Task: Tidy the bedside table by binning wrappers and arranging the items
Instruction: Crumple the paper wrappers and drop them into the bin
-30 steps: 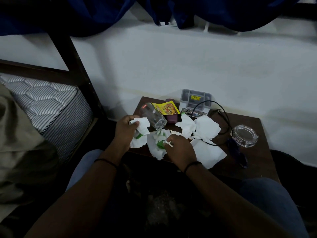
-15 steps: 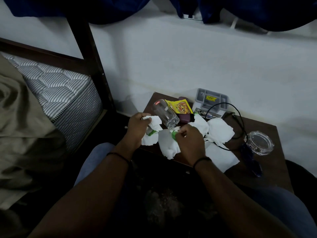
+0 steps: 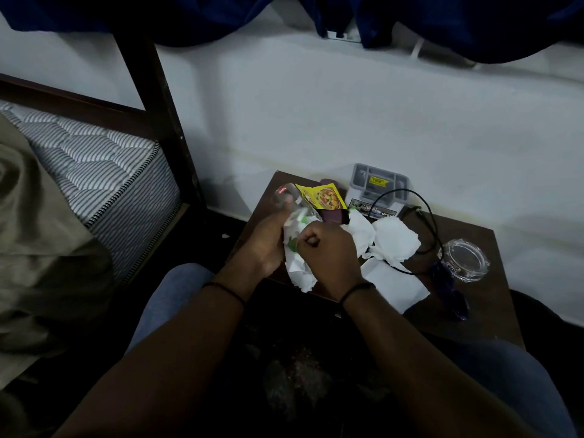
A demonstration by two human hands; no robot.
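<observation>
- left hand (image 3: 267, 240) and right hand (image 3: 328, 251), centre of frame: both sets of fingers are clenched on the white-and-green wrappers (image 3: 295, 270), bunched over the near left edge of the table (image 3: 474, 308).
- more white paper (image 3: 395, 238) lies just right of the hands, with a black cable (image 3: 423, 200) crossing it.
- advice: compress the bundle tightly, and lift the remaining sheets clear of the cable and the glass ashtray (image 3: 466, 259) at right.
</observation>
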